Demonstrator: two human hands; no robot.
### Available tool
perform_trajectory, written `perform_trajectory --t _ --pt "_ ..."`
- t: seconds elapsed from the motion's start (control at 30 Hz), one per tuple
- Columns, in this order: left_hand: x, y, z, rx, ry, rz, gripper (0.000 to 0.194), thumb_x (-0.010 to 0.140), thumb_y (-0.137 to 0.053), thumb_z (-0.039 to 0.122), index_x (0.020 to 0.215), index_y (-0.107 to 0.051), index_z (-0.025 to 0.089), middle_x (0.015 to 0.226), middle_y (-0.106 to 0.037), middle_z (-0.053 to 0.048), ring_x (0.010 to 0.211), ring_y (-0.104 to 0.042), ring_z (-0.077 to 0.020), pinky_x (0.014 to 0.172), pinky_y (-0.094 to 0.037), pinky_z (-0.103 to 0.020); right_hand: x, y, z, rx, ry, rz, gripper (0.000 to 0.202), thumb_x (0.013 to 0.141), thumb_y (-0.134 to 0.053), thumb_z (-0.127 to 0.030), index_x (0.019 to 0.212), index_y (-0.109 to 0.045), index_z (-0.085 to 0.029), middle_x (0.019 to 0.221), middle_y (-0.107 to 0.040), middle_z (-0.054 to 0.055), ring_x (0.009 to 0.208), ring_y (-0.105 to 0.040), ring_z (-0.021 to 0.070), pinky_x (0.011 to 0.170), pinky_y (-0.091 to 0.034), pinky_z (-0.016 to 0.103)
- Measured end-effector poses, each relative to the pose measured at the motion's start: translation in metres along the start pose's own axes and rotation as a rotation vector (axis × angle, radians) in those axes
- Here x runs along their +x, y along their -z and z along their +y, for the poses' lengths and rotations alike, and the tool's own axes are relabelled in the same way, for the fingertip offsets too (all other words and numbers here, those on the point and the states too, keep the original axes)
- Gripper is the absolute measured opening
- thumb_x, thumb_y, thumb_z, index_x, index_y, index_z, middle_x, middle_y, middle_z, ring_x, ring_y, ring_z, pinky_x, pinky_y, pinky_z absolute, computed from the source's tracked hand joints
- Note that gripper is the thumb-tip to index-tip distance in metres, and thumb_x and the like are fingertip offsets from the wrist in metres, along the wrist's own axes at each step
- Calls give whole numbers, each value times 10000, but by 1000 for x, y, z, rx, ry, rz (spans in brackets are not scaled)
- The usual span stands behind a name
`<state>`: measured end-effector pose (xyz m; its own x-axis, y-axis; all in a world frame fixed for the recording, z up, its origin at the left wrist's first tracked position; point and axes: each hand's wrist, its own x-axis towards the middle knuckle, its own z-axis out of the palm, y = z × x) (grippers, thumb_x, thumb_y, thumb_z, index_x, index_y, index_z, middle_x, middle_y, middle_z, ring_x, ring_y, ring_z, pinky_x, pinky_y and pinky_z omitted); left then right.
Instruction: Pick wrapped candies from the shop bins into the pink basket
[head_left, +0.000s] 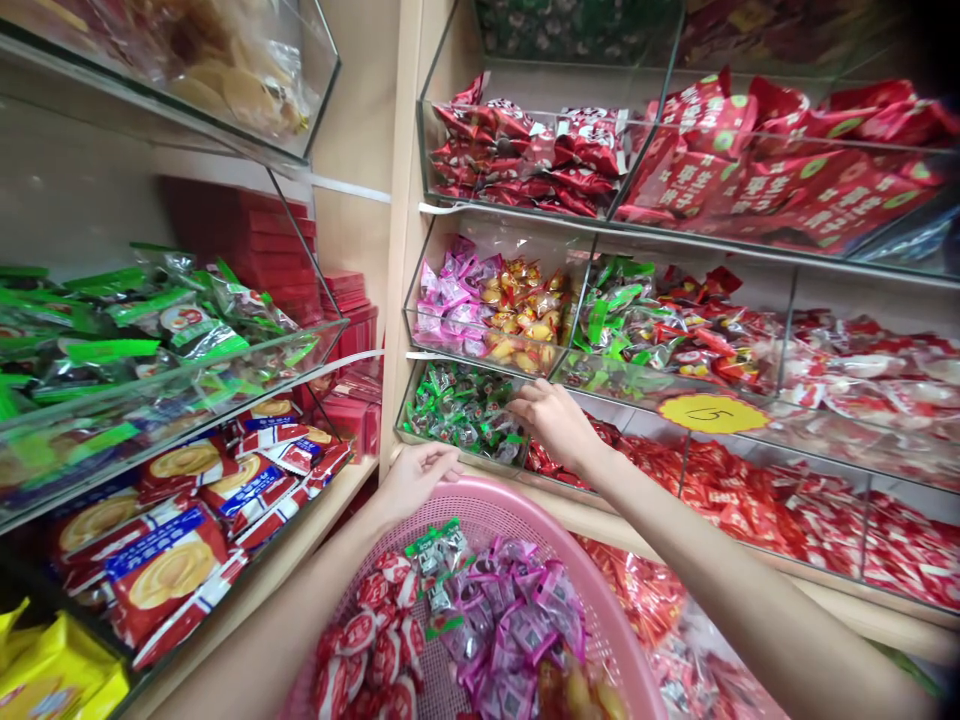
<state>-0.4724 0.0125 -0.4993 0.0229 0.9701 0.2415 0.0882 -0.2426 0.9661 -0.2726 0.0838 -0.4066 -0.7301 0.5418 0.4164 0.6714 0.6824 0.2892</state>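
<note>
A pink perforated basket (592,560) holds red-and-white, green and purple wrapped candies, with some yellowish ones near its bottom edge. At its far rim is my left hand (424,475), its fingers bent together over the edge; whatever they grip is too small to make out. My right hand (551,415) reaches over the lower clear bin, its fingers curled at the right side of the small green-wrapped candies (457,405). Its fingertips partly hide what lies beneath them, and I cannot make out anything held.
Clear bins of purple candies (457,290), golden candies (525,305) and red packets (697,150) line the shelves ahead. A yellow tag (712,413) hangs at right. Green packets (187,320) and red-blue biscuit packs (169,565) fill the left shelves.
</note>
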Motion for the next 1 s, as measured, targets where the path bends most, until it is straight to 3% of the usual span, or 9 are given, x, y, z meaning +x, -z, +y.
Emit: perform_trajectory --t 0.1,0.2,0.33,0.47,0.57,0.67,0.83,1.0 --pt "0 -1 0 -4 -13 -3 324 783 -550 419 924 -611 134 777 -679 -45 719 -634 -137 755 -504 -301 -9 -1 -1 441 -144 13 197 866 -477 -227 764 -630 -157 705 -586 18 684 -476 138 645 -325 254" --pt "0 -1 1 -7 -17 -10 363 802 -510 451 957 -598 135 788 -675 -46 705 -633 -134 736 -500 -293 -18 -9 -6 942 -270 -62 227 814 -522 -321 720 -623 -141 641 -570 -6 607 -483 120 605 -359 244" --pt "-2 -1 5 11 -24 -20 371 825 -460 469 942 -594 143 794 -670 -39 695 -633 -134 704 -492 -275 -27 -20 -19 1355 -382 -151 287 710 -617 -424 706 -618 -137 684 -597 6 641 -508 126 620 -380 259" --pt "-3 -2 8 97 -87 -11 315 805 -499 444 855 -618 157 703 -650 -2 684 -612 -130 679 -478 -251 -33 -29 -39 1526 -486 -161 323 630 -692 -454 661 -609 -143 615 -562 -26 571 -461 94 569 -345 237" --pt "-3 -3 7 83 -85 14 316 758 -563 427 889 -634 148 788 -662 -20 732 -599 -141 668 -483 -251 -39 -37 -58 1607 -572 -109 327 575 -738 -439 629 -601 -147 549 -528 -54 517 -421 73 529 -316 220" --pt "-2 -3 4 51 -67 12 337 750 -567 435 909 -635 146 826 -654 -28 714 -584 -134 627 -491 -246 -45 -42 -76 1708 -638 -72 324 555 -758 -422 640 -604 -151 554 -568 -48 541 -475 83 560 -351 219" --pt "-1 -2 3 97 -123 25 286 755 -571 412 836 -638 146 751 -644 -12 697 -574 -123 633 -477 -226 -53 -47 -89 1816 -631 -74 297 572 -763 -397 686 -629 -158 696 -661 0 679 -575 126 706 -421 262" --pt "-1 -4 7 122 -153 9 260 751 -576 396 803 -645 151 730 -653 -9 686 -583 -126 642 -471 -233 -58 -55 -91 1825 -565 -97 300 609 -741 -404 733 -637 -152 776 -660 21 694 -577 132 697 -434 274"
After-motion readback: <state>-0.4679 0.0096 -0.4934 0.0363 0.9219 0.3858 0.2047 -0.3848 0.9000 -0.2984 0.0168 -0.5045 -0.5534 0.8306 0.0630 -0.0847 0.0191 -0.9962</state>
